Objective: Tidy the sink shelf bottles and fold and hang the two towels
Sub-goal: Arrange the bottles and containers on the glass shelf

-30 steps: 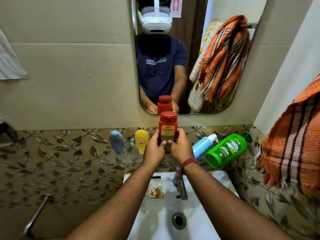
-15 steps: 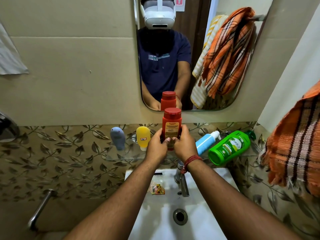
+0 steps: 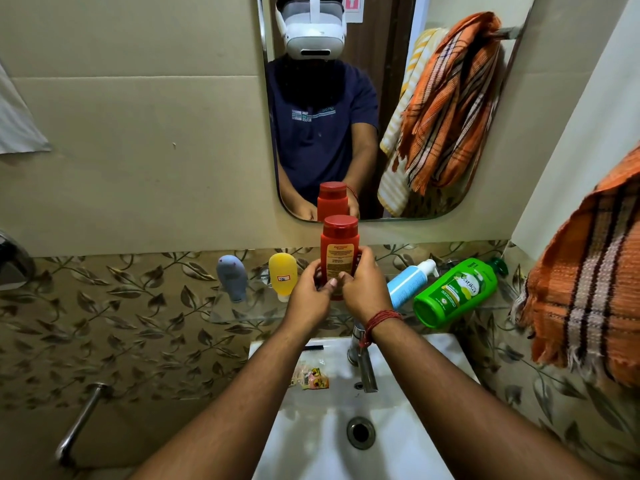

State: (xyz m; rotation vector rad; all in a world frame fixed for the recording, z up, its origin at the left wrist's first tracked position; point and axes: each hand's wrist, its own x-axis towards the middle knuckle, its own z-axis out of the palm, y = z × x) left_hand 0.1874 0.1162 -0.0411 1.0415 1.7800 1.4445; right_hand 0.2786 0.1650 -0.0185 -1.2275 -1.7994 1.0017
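A red bottle stands upright at the middle of the glass shelf above the sink. My left hand and my right hand both grip its lower part. Left of it stand a grey tube and a yellow tube, cap down. To the right a blue pump bottle and a green bottle lie on their sides. An orange striped towel hangs at the right edge. The mirror shows it beside a yellow striped towel.
The white sink lies below with a steel tap, a drain and a small coloured sachet on its rim. A metal pipe sticks out low on the left wall. A pale cloth hangs at far left.
The red bottle and both hands stay almost where they were on the shelf. My fingers have shifted lower on the bottle.
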